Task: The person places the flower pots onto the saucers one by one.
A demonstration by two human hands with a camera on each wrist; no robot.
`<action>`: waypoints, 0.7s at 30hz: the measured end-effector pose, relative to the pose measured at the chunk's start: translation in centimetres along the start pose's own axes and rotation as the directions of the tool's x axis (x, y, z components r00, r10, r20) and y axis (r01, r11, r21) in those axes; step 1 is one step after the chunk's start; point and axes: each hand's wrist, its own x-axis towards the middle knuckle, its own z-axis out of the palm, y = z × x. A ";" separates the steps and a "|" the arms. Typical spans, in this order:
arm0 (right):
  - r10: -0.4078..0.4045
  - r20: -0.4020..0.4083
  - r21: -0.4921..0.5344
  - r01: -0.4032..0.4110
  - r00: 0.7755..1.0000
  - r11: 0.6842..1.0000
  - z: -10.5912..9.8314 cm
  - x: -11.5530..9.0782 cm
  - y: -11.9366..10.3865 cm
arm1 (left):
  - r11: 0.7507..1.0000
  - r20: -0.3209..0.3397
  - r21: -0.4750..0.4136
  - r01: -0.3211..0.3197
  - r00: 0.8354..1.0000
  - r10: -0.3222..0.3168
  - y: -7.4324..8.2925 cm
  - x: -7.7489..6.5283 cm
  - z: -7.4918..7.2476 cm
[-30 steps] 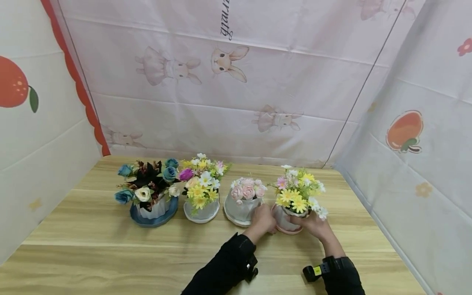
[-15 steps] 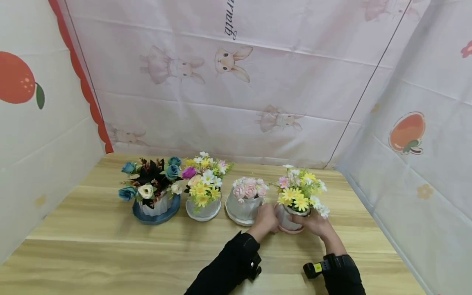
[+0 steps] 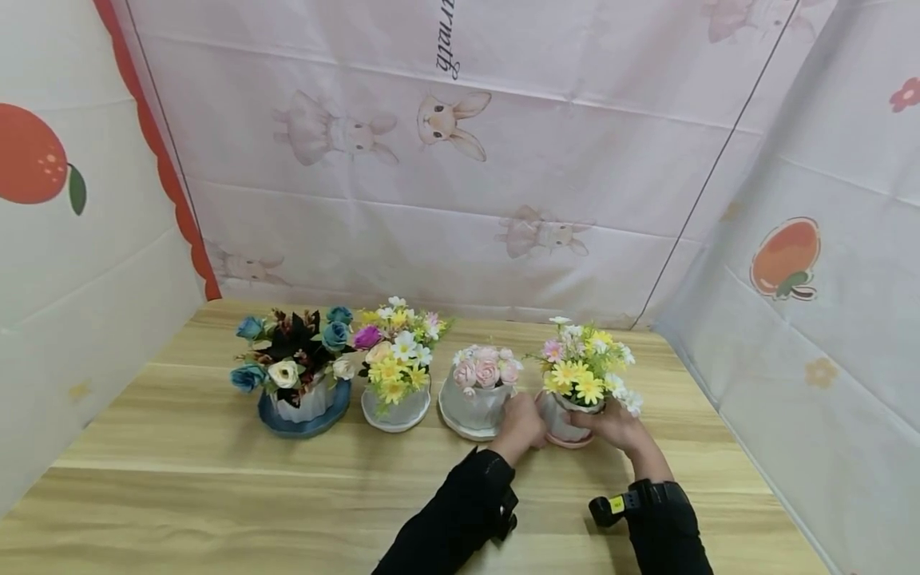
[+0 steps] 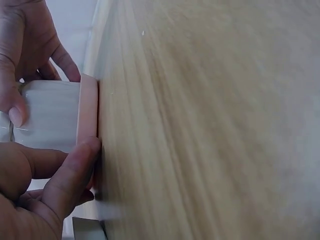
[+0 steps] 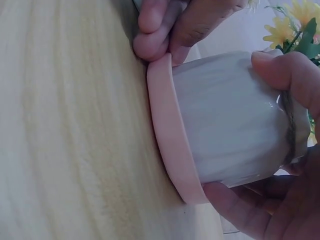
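Observation:
A grey-white flowerpot (image 5: 225, 117) with yellow, white and pink artificial flowers (image 3: 585, 371) stands on a pink saucer (image 5: 169, 132) at the right end of a row. My right hand (image 3: 620, 427) grips this pot from its right side, thumb near the rim and fingers around the far side. Low on the left, my left hand (image 3: 521, 423) pinches the saucer's edge between thumb and fingers, seen closely in the left wrist view. Just left of that hand is a pot of pink roses (image 3: 486, 372) on a white saucer (image 3: 460, 427).
Farther left stand a pot of mixed flowers (image 3: 395, 359) on a white saucer (image 3: 395, 419) and a pot of blue and cream roses (image 3: 295, 351) on a blue saucer (image 3: 298, 425). Printed cloth walls (image 3: 402, 200) enclose the wooden table (image 3: 216, 503).
The rightmost pot and its pink saucer have shifted slightly away from me, toward the back, with both hands still on them. The other pots stay put.

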 end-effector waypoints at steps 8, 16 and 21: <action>-0.045 -0.106 -0.166 0.027 0.993 0.986 1.0 -2.2 -2.2 | 0.971 0.132 -0.053 -0.234 0.962 0.239 -0.5 -2.3 -2.8; 0.043 -0.163 -0.405 -0.107 0.986 0.908 4.0 -5.9 -6.3 | 0.927 0.230 -0.009 -0.375 0.902 0.367 -4.0 -6.0 -8.5; -0.269 -0.113 -0.493 0.181 0.956 0.851 6.8 -6.7 -8.0 | 0.908 0.269 0.067 -0.414 0.884 0.383 -7.0 -7.8 -12.0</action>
